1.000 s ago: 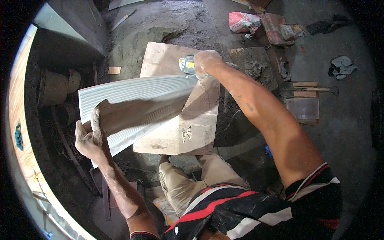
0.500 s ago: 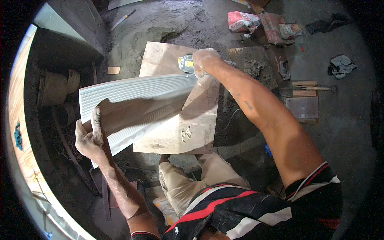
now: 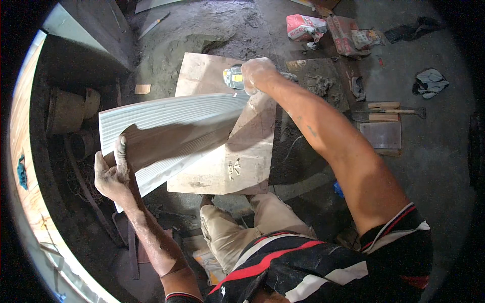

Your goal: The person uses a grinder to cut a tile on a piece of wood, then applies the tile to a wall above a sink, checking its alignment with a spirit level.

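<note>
Pale table (image 3: pixel 207 178): panel (image 3: pixel 174 136) runs lengthwise up-right onto it.
Left hand (image 3: pixel 114 174) pinches near end; right hand (image 3: pixel 258 74) grips tool (image 3: pixel 232 77) at far end.

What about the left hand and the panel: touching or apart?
Touching: the head view shows the left hand gripping the panel, thumb across its ribbed face.

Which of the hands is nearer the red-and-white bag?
Right. The right hand, on the grey tool, is below and left of the bag; the left hand, holding the ribbed panel, is farther down and left.
</note>
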`<state>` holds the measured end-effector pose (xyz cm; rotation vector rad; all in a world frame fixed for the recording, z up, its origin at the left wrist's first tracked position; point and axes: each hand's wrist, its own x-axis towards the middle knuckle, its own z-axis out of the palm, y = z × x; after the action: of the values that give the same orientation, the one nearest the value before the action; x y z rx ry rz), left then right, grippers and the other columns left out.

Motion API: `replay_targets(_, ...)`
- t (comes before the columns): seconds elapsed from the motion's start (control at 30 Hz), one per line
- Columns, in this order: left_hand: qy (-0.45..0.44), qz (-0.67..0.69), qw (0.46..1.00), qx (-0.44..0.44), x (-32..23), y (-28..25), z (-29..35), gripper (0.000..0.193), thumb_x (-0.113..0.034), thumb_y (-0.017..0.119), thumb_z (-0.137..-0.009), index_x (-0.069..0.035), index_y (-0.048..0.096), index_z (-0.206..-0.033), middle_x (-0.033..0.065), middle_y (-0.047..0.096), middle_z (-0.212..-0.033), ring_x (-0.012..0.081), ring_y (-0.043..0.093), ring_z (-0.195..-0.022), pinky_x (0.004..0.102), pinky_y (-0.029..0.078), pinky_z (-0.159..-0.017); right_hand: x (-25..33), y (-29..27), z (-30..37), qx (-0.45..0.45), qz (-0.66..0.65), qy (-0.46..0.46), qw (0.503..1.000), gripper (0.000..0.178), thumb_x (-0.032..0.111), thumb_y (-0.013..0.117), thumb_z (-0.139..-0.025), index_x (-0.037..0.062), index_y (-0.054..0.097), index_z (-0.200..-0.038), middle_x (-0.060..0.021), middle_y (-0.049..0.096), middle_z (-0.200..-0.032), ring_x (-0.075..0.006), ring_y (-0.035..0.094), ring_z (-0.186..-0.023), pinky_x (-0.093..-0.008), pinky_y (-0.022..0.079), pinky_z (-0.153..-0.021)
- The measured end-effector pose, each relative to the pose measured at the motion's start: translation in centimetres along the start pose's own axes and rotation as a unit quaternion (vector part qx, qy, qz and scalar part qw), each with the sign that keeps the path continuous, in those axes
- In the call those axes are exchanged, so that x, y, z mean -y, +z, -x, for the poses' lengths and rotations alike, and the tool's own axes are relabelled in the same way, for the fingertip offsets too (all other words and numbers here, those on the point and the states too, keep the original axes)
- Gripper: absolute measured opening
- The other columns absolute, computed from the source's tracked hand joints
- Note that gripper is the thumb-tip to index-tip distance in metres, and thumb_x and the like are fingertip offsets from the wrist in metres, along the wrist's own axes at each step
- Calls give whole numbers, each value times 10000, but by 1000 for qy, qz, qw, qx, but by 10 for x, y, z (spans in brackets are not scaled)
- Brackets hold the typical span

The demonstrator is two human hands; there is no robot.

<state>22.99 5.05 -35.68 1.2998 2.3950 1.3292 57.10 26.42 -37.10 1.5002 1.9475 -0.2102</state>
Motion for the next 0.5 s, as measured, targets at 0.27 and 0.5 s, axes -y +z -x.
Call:
replay_targets(0.27, -75, 45, 995, 49, 67, 13, -46, 561, -497, 776, -922, 50, 671, -860, 41, 606, -662, 109, 501, -621, 286, 471, -613, -38, 2, 25, -28, -147, 70, 986, 436, 231, 823, -667, 53, 789, -1064, -177, 766, -1088, -309, 750, -1026, -407, 593, -884)
replay_targets(0.5, 87, -224, 969, 59, 237, 48, -100, 270, -244, 686, -966, -106, 687, -1198, 76, 570, -702, 199, 555, -598, 377, 476, -566, -96, 67, 34, -19, -292, 98, 951, 608, 296, 818, -617, 31, 743, -1159, -215, 747, -1108, -348, 730, -1035, -413, 575, -912)
